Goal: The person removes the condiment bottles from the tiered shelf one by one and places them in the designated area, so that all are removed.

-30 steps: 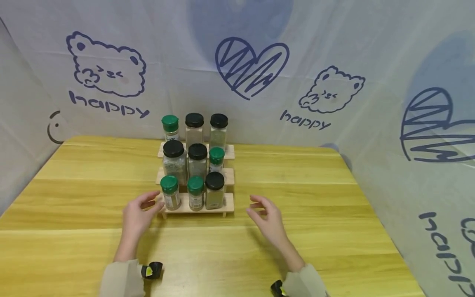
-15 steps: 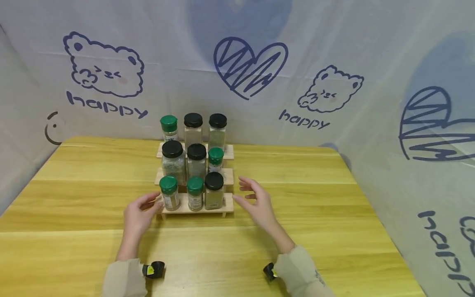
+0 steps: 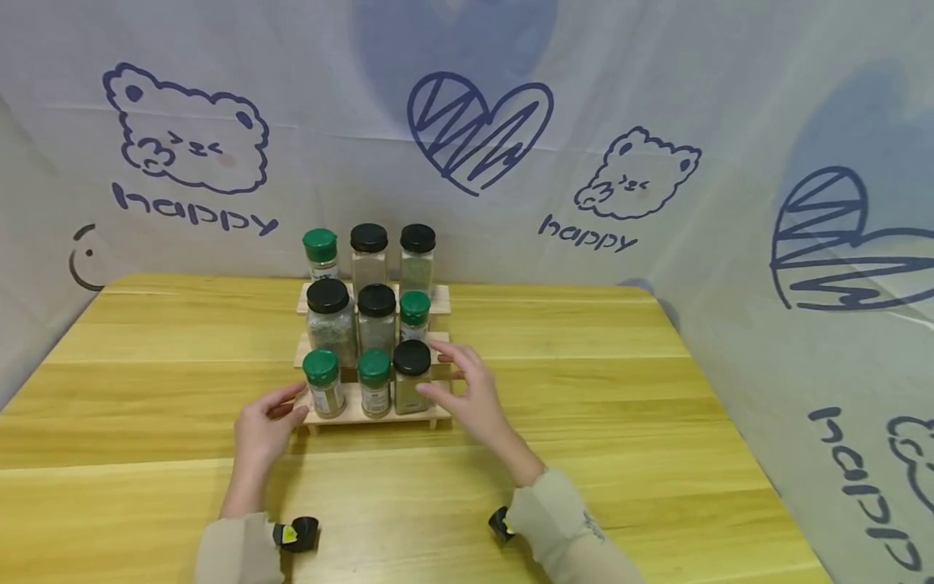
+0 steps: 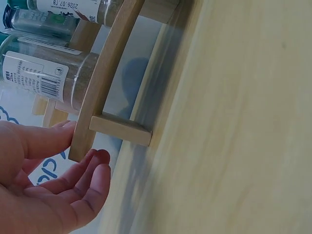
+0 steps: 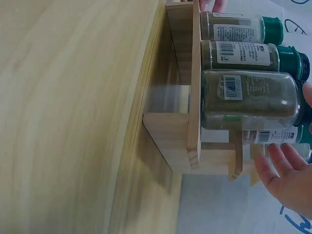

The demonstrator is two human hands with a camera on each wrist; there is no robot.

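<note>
Hands apart, one at each side of a three-tier wooden rack (image 3: pixel 353 407), which stands on the tabletop (image 3: pixel 584 422) in front of a printed cloth (image 3: pixel 314 162). My left hand (image 3: pixel 260 431) pinches the left end of the front shelf (image 4: pixel 108 68): thumb touching the board, fingers curled at its end. My right hand (image 3: pixel 473 403) is spread about the black-lidded jar (image 3: pixel 409 392) at the right of the front tier, thumb before it, fingers behind; the right-wrist view shows those fingers clear of the glass, and I cannot tell whether the thumb touches. Same tier, leftward: a middle green-lidded jar (image 3: pixel 375 396), then a left green-lidded jar (image 3: pixel 324 393) nearest my left hand. All three are upright. Middle tier: two black lids, one green lid at right. Back tier: one green lid at left, two black.
</note>
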